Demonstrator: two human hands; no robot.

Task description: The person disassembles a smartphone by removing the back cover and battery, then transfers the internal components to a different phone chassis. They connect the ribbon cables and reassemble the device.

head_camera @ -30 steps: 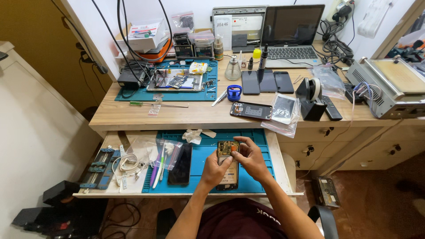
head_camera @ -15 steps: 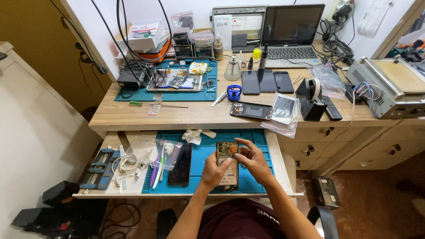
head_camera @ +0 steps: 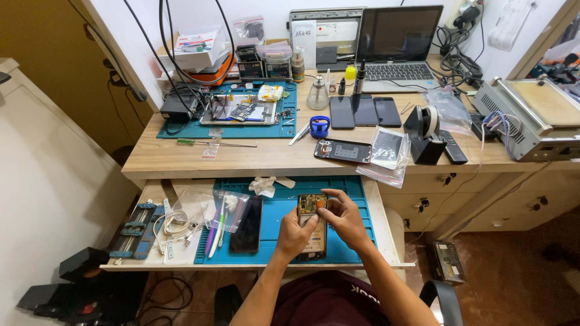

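While lying back-open on the blue work mat [head_camera: 356, 199] of the pulled-out drawer shelf, the opened phone [head_camera: 312, 224] shows its gold circuit board. Left hand [head_camera: 296, 235] grips its lower half; right hand [head_camera: 345, 218] pinches at the top edge, fingers narrow, whether anything small sits between them can't be told. Just left lies a dark phone screen [head_camera: 248, 224], then bagged tools [head_camera: 220, 214]. White tissue [head_camera: 263, 185] sits above, near the mat's edge.

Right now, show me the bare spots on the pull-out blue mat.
Bare blue silicone mat lies right of the right hand, up to its edge, and between the black phone and the opened phone. The left side, by the plastic bags, is crowded.
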